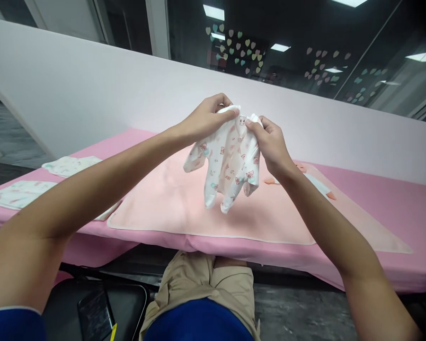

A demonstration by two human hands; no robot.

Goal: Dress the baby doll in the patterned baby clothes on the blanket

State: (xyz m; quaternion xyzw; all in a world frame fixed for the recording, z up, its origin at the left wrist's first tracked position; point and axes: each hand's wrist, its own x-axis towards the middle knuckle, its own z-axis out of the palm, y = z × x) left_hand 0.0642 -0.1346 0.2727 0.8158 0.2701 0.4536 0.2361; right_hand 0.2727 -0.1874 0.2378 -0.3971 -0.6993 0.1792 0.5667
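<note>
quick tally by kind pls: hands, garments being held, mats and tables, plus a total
Hands: 2 (left hand, right hand)
Held garments: 1 (printed white baby garment)
Mats: 1 (peach mat)
Tables: 1 (pink-covered table)
Total: 5

Both arms reach forward and in from the lower corners, bare below the shoulders, and meet in front of the body with the hands close together but not touching. The left arm (106,182) bends at the elbow (51,227), its forearm slanting up to the right; the right arm (324,229) slants up to the left. The left hand (216,112) sits slightly higher, its thumb (230,115) stretched toward the other hand and its fingers (221,98) curled over in a pinch. The right hand (272,141) pinches too, its thumb (254,128) pointing back toward the left.
</note>
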